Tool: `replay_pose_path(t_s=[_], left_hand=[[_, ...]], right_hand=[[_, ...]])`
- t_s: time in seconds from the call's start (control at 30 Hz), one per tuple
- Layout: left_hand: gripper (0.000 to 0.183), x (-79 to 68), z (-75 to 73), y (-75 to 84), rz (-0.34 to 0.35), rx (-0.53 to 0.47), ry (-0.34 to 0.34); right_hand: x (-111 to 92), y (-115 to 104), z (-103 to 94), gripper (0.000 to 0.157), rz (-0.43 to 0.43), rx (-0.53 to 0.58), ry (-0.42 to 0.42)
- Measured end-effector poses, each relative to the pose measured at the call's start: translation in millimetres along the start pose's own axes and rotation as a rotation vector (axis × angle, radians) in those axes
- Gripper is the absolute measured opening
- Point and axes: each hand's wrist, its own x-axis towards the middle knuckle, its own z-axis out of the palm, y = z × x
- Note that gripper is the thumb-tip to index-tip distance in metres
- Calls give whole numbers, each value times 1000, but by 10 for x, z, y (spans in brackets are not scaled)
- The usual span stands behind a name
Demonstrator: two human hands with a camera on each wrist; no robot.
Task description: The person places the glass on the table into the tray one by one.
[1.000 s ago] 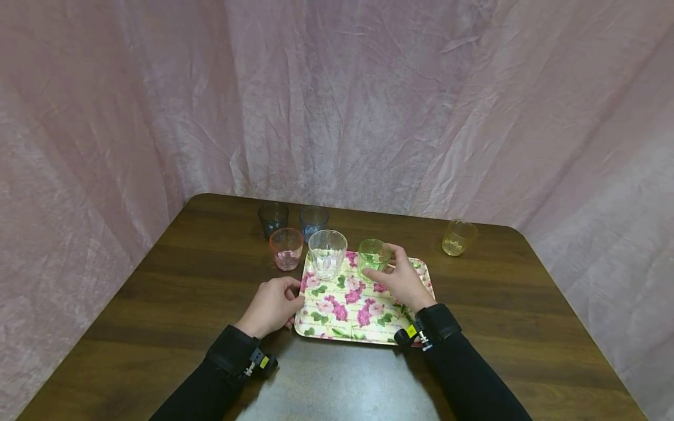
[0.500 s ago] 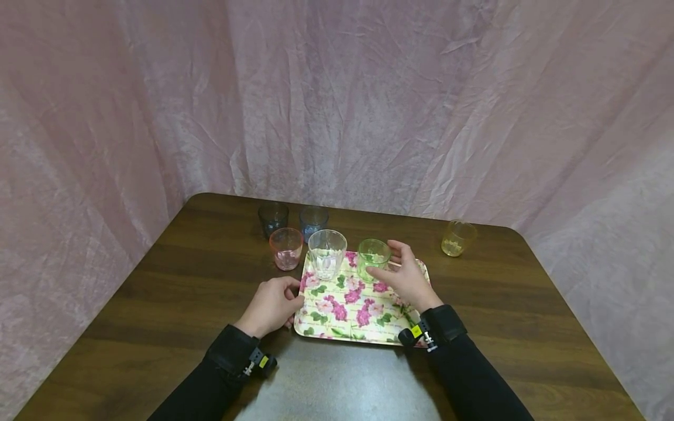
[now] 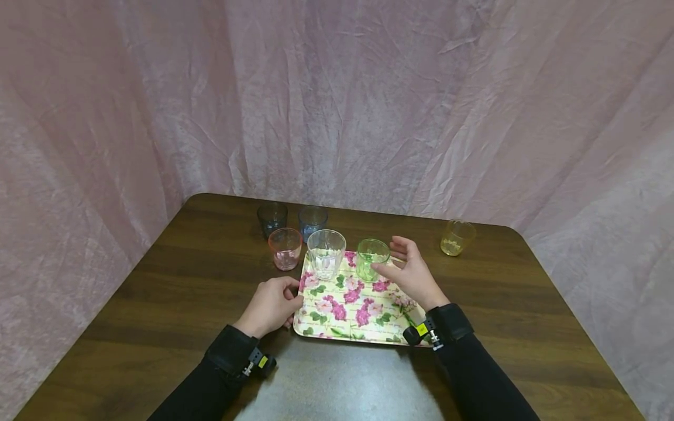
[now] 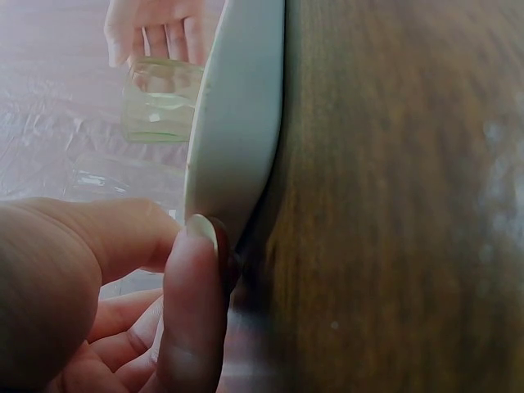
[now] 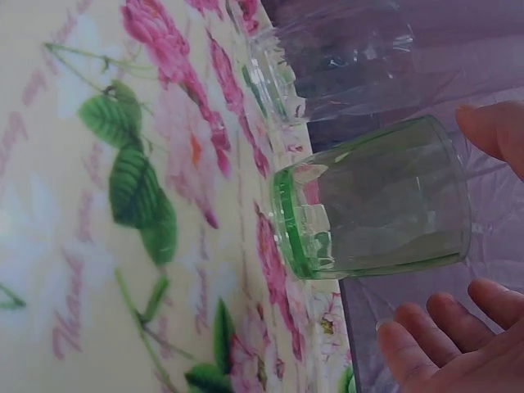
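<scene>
On a floral tray (image 3: 326,321) stand a green glass (image 3: 371,268) and a larger clear glass (image 3: 326,263), both upright along its far side. My left hand (image 3: 270,307) is at the tray's left edge; in the left wrist view its thumb and index finger pinch the tray's pale rim (image 4: 237,106). My right hand (image 3: 416,278) is just right of the green glass, fingers spread and holding nothing. The right wrist view shows a gap between those fingers and the green glass (image 5: 385,205).
Left of the tray, a pink glass (image 3: 286,251) stands on the wooden table (image 3: 174,292). Behind it are a dark glass (image 3: 272,220) and a blue glass (image 3: 313,224). A yellow glass (image 3: 457,238) is at the far right. Pink curtains (image 3: 337,105) hang behind the table.
My right hand has let go of the green glass and drawn back to the right. The green glass stays in place on the tray. My left hand has hardly moved.
</scene>
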Motion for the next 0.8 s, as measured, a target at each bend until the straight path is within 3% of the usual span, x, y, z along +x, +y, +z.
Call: replay_pose_path(t_s=[0.3, 0.53, 0.8], left_hand=[[31, -15, -2, 2, 7, -2, 3], [31, -22, -4, 9, 16, -9, 0], [32, -19, -5, 17, 7, 0, -2]], right_hand=[[23, 24, -63, 80, -24, 3, 22], [100, 271, -162, 84, -32, 10, 27], [60, 339, -277, 87, -15, -9, 42]])
